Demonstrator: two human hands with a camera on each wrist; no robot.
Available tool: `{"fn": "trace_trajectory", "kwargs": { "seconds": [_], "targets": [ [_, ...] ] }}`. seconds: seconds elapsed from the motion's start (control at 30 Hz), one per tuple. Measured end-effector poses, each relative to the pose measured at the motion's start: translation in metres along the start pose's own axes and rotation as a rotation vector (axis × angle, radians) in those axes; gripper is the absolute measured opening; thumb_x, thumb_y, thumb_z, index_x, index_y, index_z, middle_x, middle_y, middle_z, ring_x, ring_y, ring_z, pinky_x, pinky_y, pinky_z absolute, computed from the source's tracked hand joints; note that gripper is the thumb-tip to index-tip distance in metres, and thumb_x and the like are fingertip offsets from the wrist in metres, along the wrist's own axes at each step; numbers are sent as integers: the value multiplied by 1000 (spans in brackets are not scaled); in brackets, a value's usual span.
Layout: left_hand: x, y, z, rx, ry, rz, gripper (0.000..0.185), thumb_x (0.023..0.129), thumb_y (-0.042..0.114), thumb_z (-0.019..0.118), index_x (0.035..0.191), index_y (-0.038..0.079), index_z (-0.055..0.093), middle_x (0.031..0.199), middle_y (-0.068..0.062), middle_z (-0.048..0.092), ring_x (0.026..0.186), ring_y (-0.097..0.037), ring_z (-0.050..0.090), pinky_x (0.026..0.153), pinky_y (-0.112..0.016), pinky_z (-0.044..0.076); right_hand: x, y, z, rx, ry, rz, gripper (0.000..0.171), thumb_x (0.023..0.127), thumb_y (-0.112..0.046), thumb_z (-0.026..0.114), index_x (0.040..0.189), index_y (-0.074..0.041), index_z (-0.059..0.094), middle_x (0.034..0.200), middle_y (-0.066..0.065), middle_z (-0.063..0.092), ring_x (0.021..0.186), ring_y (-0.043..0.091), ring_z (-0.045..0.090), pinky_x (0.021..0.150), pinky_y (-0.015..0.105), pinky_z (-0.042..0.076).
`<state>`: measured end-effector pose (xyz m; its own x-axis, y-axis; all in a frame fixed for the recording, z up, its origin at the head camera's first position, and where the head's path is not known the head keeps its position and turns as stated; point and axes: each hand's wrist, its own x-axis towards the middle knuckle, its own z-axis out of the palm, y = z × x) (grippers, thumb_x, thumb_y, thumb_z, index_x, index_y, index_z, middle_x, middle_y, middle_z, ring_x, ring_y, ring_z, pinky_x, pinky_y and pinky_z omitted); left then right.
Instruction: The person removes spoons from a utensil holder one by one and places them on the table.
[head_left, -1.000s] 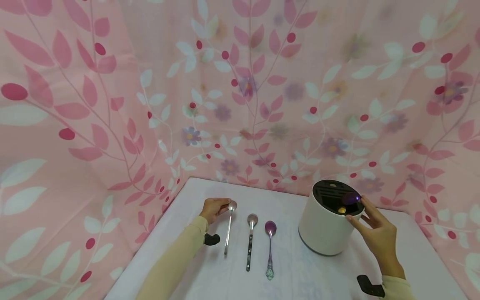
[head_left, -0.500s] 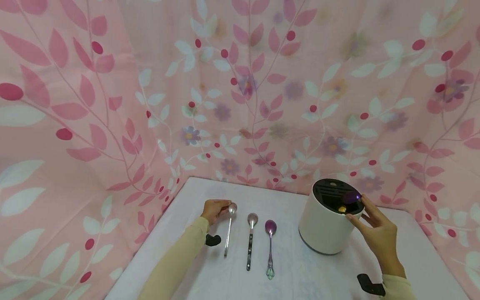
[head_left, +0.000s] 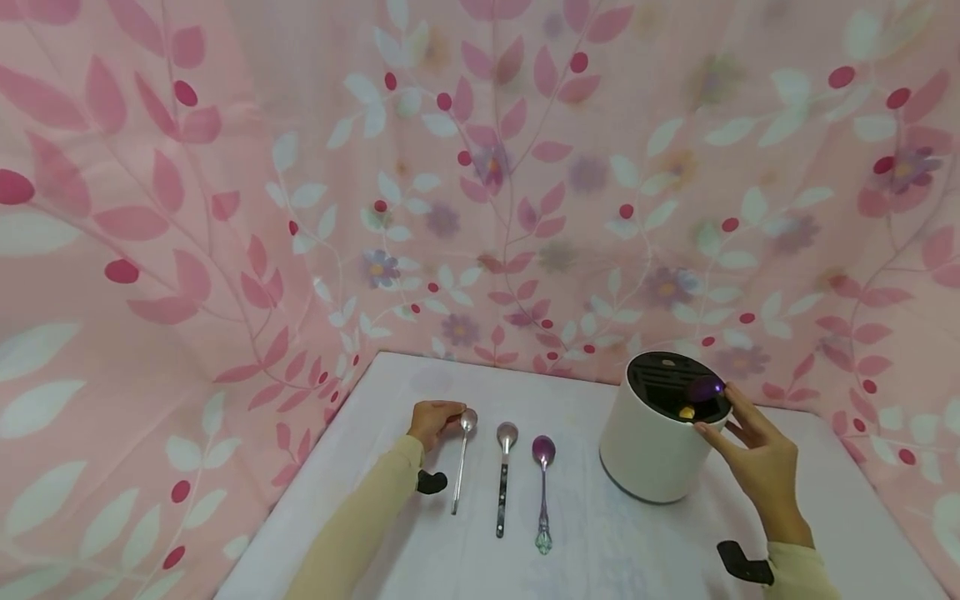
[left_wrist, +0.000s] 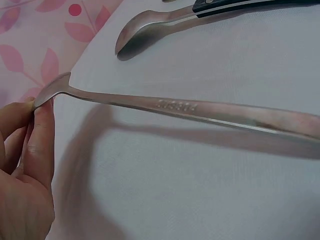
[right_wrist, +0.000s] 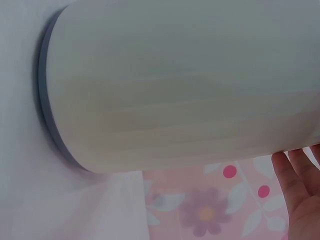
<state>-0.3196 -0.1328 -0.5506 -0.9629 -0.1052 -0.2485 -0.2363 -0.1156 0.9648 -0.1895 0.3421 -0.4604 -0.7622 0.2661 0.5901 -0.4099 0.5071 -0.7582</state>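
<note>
My left hand (head_left: 435, 423) pinches the bowl tip of a long silver spoon (left_wrist: 165, 107) between thumb and fingers. The spoon's handle points towards me, and its shadow falls beside it on the cloth. To its right lie a spoon with a dark riveted handle (head_left: 502, 500) and a purple spoon (head_left: 543, 452) with a greenish handle end. My right hand (head_left: 761, 467) rests at the rim of a white cylindrical utensil holder (head_left: 652, 454), its fingertips (right_wrist: 281, 162) touching the side. Within the black top, a second purple spoon bowl (head_left: 703, 388) shows beside my index finger.
A white cloth (head_left: 600, 550) covers the table. Pink floral fabric (head_left: 525, 208) hangs behind and along both sides. A small gold piece (head_left: 686, 412) shows in the holder's black top. Black wrist mounts (head_left: 744, 563) stick out near the sleeves.
My left hand and the silver spoon have slid slightly towards me. The right hand stays at the holder's rim. The head view has shifted a little.
</note>
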Motion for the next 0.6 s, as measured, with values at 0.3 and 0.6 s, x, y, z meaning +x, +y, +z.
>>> {"fn": "trace_trajectory", "kwargs": {
  "seconds": [0.3, 0.6],
  "targets": [
    [0, -9, -1, 34, -2, 31, 20, 82, 1, 76, 98, -10, 71, 90, -17, 72, 77, -19, 70, 71, -30, 59, 0, -1, 0, 1, -1, -27, 75, 67, 12, 83, 135, -10, 59, 140, 13, 53, 120, 2, 55, 84, 11, 47],
    [1, -9, -2, 15, -12, 10, 22, 84, 2, 75, 101, -11, 70, 92, -17, 72, 80, -20, 70, 75, -32, 59, -1, -2, 0, 29, 1, -27, 75, 67, 14, 83, 135, -9, 59, 140, 14, 53, 121, 4, 55, 84, 13, 48]
  ]
}}
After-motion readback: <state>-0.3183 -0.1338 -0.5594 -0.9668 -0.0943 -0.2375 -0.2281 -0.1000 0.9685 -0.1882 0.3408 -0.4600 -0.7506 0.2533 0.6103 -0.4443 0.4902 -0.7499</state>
